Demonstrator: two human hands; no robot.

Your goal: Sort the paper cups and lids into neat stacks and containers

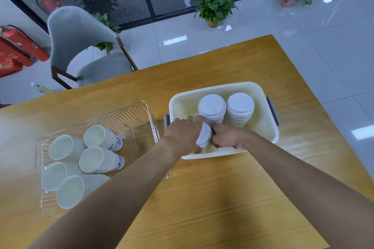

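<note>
Where the hands met: both were down inside the white tub (pixel 263 95), over its near left corner, closing on one short lid stack (pixel 204 136) from either side.
Left hand: the left hand (pixel 183 134) lay against the stack's left flank, its fingers (pixel 194 120) stretched forward and loosely spread, the foremost tip reaching the foot of the taller lid stack (pixel 211 108) behind. It looked more like a steadying palm than a pinch.
Right hand: the right hand (pixel 226 136) pressed in from the right, its fingers curled under and hidden behind the knuckles, so a true grip on the lids could not be told apart from a nudge.
Lids against the fingers: the short stack sat squeezed between the two hands, touching both, its top showing in the gap.
Why held so: a two-sided hold like this judged as squaring a wobbly pile and seating it upright beside its neighbours.
Rest of the tub: a third lid stack (pixel 240 105) stood toward the far right, just beside the taller one, all three upright.
Cups: five nested rows of paper cups (pixel 97 136) lay on their sides in the clear ribbed tray (pixel 145 107) at the worktop's left edge, mouths toward the near side, packed into the tray's near half.
Why laid so: on their sides the rows fit under the tray's low wall, by the look of it.
Worktop: the wooden worktop (pixel 222 198) carried tray and tub side by side, close together.
Progress: sorting looked nearly done, no loose cup or lid in sight.
</note>
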